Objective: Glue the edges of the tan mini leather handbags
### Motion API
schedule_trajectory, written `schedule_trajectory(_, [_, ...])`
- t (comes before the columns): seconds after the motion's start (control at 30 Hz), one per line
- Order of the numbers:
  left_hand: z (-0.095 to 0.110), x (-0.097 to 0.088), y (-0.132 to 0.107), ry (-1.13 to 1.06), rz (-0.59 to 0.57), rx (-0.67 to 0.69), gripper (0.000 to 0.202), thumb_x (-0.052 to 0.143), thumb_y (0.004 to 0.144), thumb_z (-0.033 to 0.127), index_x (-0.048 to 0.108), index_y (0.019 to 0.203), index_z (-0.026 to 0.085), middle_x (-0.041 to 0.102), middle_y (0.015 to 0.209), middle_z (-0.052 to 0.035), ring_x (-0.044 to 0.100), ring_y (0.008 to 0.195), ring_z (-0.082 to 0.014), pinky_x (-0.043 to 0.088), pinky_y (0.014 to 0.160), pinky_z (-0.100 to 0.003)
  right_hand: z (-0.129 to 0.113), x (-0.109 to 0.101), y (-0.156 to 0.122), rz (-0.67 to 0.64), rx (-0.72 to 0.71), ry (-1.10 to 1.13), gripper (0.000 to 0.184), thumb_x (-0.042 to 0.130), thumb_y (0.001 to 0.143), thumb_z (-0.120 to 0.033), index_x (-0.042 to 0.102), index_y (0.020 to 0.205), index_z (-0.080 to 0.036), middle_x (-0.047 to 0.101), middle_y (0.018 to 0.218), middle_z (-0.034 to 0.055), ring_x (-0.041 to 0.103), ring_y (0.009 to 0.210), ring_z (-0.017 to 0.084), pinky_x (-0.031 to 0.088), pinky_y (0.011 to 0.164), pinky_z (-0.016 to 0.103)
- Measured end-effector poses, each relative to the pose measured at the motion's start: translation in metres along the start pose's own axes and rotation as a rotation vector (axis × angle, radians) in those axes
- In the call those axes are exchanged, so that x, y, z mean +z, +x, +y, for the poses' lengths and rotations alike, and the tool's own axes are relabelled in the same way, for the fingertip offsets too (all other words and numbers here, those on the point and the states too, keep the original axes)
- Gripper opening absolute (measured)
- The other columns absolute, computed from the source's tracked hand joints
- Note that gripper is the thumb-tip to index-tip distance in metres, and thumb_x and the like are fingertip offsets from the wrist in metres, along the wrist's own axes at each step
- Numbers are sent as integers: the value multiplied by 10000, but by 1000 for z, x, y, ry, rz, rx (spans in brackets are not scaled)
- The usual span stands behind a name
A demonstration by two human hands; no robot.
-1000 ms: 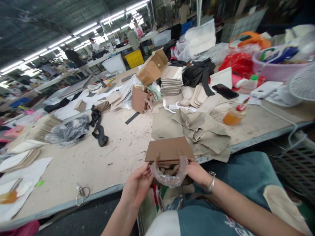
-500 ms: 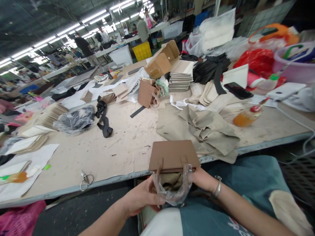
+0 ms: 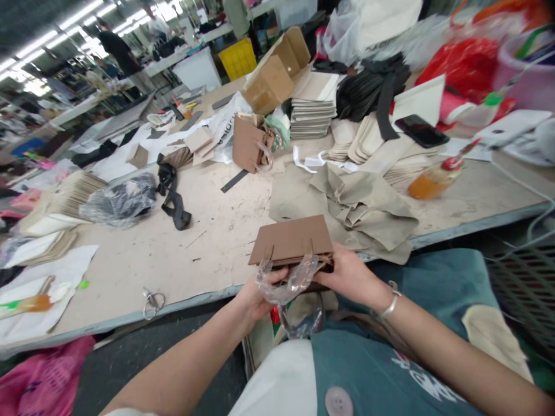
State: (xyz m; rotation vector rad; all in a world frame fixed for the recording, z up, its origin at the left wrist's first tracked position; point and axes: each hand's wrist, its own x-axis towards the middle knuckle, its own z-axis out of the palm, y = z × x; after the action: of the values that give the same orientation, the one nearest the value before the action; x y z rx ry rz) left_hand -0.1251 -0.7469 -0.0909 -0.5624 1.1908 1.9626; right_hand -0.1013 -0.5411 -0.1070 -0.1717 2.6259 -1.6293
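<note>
A small brown handbag (image 3: 291, 238) is held between my two hands at the table's front edge, its flat side turned upward. Clear plastic wraps its handles (image 3: 288, 283), which hang toward my lap. My left hand (image 3: 259, 293) grips the bag's near left side, the thumb lying by the handle. On the right, my right hand (image 3: 350, 276) closes around the bag's side edge, with some fingers hidden beneath it. Beyond the bag lies a crumpled olive-grey sheet of material (image 3: 347, 208). Farther back another brown handbag (image 3: 248, 143) lies on the table.
Thread snips (image 3: 151, 303) lie near the front edge of the table (image 3: 217, 242). A bottle of orange liquid (image 3: 433, 179), a phone (image 3: 421, 131) and stacked panels (image 3: 313, 115) are toward the right. A plastic-wrapped dark bundle (image 3: 121, 199) sits left. People work in the background.
The handbag has tipped and moved up over the table edge. Both hands have shifted with it, and its second handle now shows below. The camera view has tilted downward.
</note>
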Motion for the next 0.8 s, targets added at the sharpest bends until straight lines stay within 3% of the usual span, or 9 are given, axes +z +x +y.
schedule_trajectory(0.07, [-3,-2,6,-55,-41,88,339,582,788,52,617,1124,83,651,1102,-130,654,903,-230,527,873,-379,4,-14,-11,62,30,-222,376,669,756,-414,626,1044,-175,642,994,90,610,897,263,509,830,451])
schedule_trajectory(0.13, [-8,-2,11,-96,-47,131,297,587,788,68,634,1080,74,653,1096,-132,649,923,-240,496,926,-411,9,-25,-20,26,19,-197,332,624,801,-413,649,1059,-205,651,1015,74,609,929,249,509,855,435])
schedule_trajectory(0.27, [-16,5,18,-72,3,65,238,558,730,19,666,943,14,684,938,-152,660,828,-237,517,864,-374,15,-31,-23,-8,226,314,432,535,842,-372,573,1245,-222,641,1128,52,641,877,186,564,804,341])
schedule_trajectory(0.33, [-18,9,20,-30,17,24,272,529,672,-28,670,904,-9,685,893,-158,659,773,-215,529,797,-313,17,-27,-18,-12,388,544,475,546,820,-364,541,1269,-209,664,1029,35,643,758,149,581,730,297])
schedule_trajectory(0.4, [-20,12,19,-23,4,22,338,531,658,-39,669,965,-4,686,929,-155,658,779,-199,525,772,-276,19,-22,-13,-75,457,588,391,570,793,-364,606,1136,-182,662,873,14,627,703,133,572,699,264])
schedule_trajectory(0.5, [-21,20,13,-40,4,53,341,568,718,18,656,1048,26,677,1009,-148,654,856,-211,517,816,-299,20,-10,-10,-152,361,393,251,532,798,-382,608,716,-158,590,692,14,594,633,146,542,618,260])
schedule_trajectory(0.57, [-21,27,7,-32,-14,48,315,594,761,80,650,1069,42,670,1040,-145,649,888,-216,507,858,-327,21,1,-10,-80,200,191,286,480,812,-328,561,591,-165,588,718,53,595,692,177,533,683,301])
schedule_trajectory(0.7, [-27,37,2,48,-97,7,485,760,676,223,634,1124,86,670,1043,-129,650,802,-212,511,845,-363,19,23,-12,54,29,-54,205,449,782,-181,627,687,-143,616,856,154,576,752,224,507,752,372])
schedule_trajectory(0.8, [-32,39,7,101,-79,25,486,798,625,257,659,1060,90,674,1018,-125,642,884,-245,496,862,-360,8,28,-15,64,-8,-81,122,506,744,-134,627,740,-146,626,811,135,566,709,218,504,758,370])
